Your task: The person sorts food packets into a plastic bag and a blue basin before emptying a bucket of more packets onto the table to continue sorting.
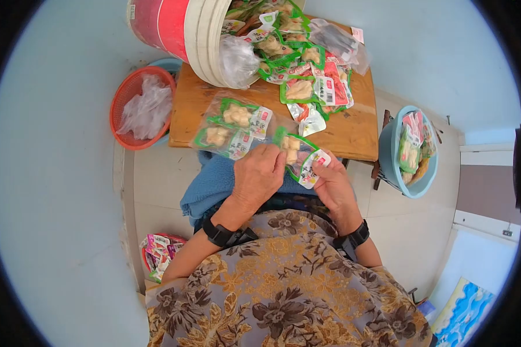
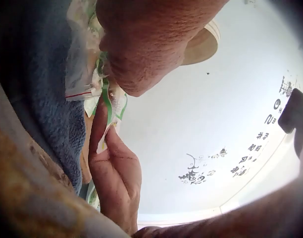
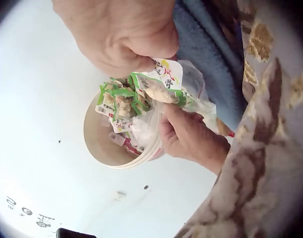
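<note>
A green-edged packet with pale food inside [image 1: 291, 151] is held between both hands above the table's front edge. The left hand [image 1: 259, 177] grips its left side with curled fingers; the right hand [image 1: 333, 186] pinches its white label end between thumb and fingers. In the right wrist view the same packet [image 3: 159, 91] spans the two hands, right hand [image 3: 119, 32] above and left hand [image 3: 191, 139] below. Just left of the hands, a clear bag [image 1: 213, 110] with two similar packets lies at the table edge. The left wrist view shows the packet [image 2: 108, 101] edge-on.
A tipped bucket [image 1: 205, 43] lies on the wooden table [image 1: 185, 110], beside a pile of packets [image 1: 301, 58]. A red basket [image 1: 118, 110] with clear bags stands left, a blue basin [image 1: 391, 153] with packets right. A blue cloth [image 1: 205, 191] covers the lap.
</note>
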Demonstrator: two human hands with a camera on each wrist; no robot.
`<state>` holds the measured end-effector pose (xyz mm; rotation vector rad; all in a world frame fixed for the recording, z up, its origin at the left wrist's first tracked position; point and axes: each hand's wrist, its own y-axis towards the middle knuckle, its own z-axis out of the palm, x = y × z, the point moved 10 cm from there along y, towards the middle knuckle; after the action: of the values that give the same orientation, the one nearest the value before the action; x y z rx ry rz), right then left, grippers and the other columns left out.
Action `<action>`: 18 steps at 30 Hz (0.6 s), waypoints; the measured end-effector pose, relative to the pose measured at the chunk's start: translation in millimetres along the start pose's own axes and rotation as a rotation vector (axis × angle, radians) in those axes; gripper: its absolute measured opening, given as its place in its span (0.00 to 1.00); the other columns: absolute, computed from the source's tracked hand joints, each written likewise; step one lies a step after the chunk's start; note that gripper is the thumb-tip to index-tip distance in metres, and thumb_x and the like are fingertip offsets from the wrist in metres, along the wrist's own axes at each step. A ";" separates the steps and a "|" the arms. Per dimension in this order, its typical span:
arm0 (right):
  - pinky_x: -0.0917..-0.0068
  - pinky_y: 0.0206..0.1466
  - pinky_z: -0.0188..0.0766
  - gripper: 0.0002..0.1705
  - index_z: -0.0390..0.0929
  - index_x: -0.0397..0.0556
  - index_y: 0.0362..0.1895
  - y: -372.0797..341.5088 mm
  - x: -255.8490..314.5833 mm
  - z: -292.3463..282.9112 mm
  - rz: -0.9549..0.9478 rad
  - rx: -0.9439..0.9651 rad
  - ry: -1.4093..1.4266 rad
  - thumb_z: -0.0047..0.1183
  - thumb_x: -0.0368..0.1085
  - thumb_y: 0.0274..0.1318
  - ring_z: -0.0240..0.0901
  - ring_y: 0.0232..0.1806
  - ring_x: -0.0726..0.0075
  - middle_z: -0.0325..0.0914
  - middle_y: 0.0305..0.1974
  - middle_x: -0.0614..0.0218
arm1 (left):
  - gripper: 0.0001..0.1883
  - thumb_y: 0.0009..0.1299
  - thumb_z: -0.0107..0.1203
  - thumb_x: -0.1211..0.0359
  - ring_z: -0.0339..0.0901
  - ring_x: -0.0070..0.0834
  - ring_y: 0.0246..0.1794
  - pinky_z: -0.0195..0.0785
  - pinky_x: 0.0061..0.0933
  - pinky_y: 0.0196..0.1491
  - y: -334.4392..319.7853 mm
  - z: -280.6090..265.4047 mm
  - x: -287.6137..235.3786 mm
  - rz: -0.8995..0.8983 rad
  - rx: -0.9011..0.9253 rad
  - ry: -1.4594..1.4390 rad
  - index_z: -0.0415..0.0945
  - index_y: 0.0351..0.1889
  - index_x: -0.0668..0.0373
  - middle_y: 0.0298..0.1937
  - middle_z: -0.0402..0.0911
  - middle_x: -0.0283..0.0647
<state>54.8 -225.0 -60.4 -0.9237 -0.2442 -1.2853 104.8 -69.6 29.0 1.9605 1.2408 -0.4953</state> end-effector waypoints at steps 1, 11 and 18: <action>0.63 0.59 0.74 0.19 0.64 0.38 0.59 3.0 -4.5 5.5 0.011 0.053 0.027 0.42 0.23 0.65 0.76 0.55 0.61 0.76 0.54 0.53 | 0.08 0.61 0.61 0.72 0.75 0.43 0.22 0.67 0.38 0.25 0.4 -1.1 0.3 -0.002 -0.005 0.002 0.71 0.25 0.60 0.23 0.74 0.43; 0.63 0.57 0.75 0.19 0.67 0.37 0.58 36.6 -22.5 30.7 0.059 0.147 -0.058 0.43 0.21 0.61 0.77 0.52 0.61 0.77 0.52 0.54 | 0.07 0.60 0.59 0.71 0.76 0.44 0.25 0.69 0.39 0.25 1.0 -12.3 6.0 -0.025 -0.053 0.101 0.70 0.27 0.59 0.25 0.74 0.42; 0.64 0.56 0.76 0.18 0.68 0.37 0.57 19.3 -1.1 7.2 -0.059 0.009 -0.021 0.43 0.21 0.62 0.78 0.52 0.62 0.78 0.51 0.54 | 0.22 0.56 0.64 0.65 0.76 0.49 0.36 0.71 0.45 0.35 -3.5 -5.5 16.5 -0.201 0.122 0.128 0.66 0.45 0.60 0.37 0.74 0.46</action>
<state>74.0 -219.4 -65.2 -0.9284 -0.2949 -1.3279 108.9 -54.7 20.3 2.0050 1.5311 -0.5647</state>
